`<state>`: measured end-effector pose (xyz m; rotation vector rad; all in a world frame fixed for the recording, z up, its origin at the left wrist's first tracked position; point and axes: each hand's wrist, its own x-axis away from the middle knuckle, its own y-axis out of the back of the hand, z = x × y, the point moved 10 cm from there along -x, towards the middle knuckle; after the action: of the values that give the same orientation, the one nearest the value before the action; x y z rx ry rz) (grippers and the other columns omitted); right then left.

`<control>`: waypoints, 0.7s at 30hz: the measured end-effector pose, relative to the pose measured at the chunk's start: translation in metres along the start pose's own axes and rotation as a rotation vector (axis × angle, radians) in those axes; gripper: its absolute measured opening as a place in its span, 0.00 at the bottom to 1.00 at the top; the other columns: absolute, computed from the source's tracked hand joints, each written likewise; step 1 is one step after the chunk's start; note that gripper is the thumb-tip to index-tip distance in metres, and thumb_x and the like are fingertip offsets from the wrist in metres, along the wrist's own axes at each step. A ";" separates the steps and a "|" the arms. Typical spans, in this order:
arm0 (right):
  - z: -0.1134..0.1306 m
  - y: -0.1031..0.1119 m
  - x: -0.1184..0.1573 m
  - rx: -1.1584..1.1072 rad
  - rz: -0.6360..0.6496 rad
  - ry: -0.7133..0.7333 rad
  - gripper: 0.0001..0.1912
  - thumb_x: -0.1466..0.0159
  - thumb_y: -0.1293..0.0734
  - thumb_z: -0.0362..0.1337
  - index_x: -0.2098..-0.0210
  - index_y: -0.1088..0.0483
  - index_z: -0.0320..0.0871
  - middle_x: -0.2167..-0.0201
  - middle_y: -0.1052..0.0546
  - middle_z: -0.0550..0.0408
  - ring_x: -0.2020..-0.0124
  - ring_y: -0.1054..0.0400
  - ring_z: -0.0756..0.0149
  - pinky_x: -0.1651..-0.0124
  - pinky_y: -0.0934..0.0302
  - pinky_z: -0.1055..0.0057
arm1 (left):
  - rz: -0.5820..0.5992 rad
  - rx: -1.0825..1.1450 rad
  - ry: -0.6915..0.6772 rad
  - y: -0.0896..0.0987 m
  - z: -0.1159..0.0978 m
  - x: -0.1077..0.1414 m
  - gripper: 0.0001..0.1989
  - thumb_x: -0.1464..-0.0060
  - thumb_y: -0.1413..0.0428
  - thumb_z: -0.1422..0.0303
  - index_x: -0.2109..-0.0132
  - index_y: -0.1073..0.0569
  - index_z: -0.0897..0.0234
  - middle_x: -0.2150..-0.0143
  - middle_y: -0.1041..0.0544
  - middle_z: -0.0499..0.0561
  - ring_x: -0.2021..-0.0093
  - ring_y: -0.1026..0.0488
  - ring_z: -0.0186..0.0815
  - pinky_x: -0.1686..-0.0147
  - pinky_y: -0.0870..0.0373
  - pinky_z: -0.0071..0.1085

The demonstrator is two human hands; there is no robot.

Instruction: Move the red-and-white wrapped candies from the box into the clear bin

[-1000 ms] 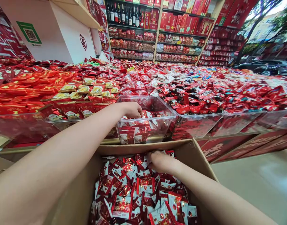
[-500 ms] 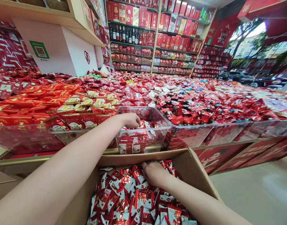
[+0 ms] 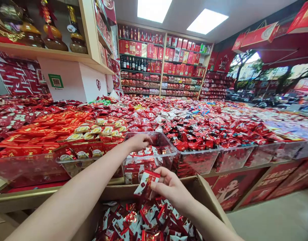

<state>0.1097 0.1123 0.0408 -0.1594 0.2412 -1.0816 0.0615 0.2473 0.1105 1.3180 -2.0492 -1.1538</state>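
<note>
My right hand point(image 3: 170, 187) pinches a red and white candy packet point(image 3: 146, 183) above the front rim of the cardboard box point(image 3: 214, 201). Below it, many loose red and white packets point(image 3: 133, 221) fill the box. Over the clear plastic bin point(image 3: 166, 160) is my left hand point(image 3: 140, 142), its fingers partly spread above the similar packets inside. No packet shows in that hand. The bin stands just beyond the box and is partly filled.
Durian packets point(image 3: 82, 150) lie left of the bin, with orange-red packets point(image 3: 33, 147) farther left. Dark red packets point(image 3: 194, 140) fill the bin to the right. Stocked shelves point(image 3: 164, 63) stand behind, and a wooden cabinet point(image 3: 93, 53) overhangs at upper left.
My right hand has risen out of the box with a packet in its fingers. My left hand stays over the bin, its fingers more spread. The view has tilted upward.
</note>
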 end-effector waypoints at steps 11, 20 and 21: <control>0.029 0.012 0.008 -0.350 -0.157 0.096 0.14 0.48 0.33 0.38 0.74 0.45 0.40 0.75 0.29 0.57 0.78 0.34 0.72 0.71 0.38 0.68 | -0.485 0.698 0.041 -0.012 -0.026 0.146 0.20 0.56 0.43 0.64 0.54 0.34 0.56 0.57 0.29 0.50 0.61 0.31 0.37 0.63 0.33 0.28; 0.071 -0.011 0.031 0.347 0.212 0.390 0.29 0.48 0.36 0.28 0.48 0.44 0.48 0.45 0.44 0.49 0.47 0.47 0.63 0.49 0.48 0.64 | -0.098 1.585 0.433 -0.088 -0.005 0.164 0.19 0.65 0.36 0.70 0.62 0.31 0.63 0.75 0.28 0.46 0.80 0.35 0.25 0.83 0.43 0.17; 0.073 -0.014 0.033 0.454 0.233 0.411 0.28 0.49 0.37 0.27 0.49 0.43 0.48 0.45 0.45 0.50 0.45 0.49 0.63 0.47 0.51 0.64 | -0.056 1.641 0.447 -0.094 -0.007 0.163 0.18 0.66 0.36 0.71 0.64 0.30 0.63 0.75 0.28 0.46 0.81 0.36 0.24 0.84 0.44 0.17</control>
<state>0.1320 0.0768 0.1106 0.4919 0.3647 -0.9035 0.0427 0.0801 0.0245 1.8847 -2.4111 1.1497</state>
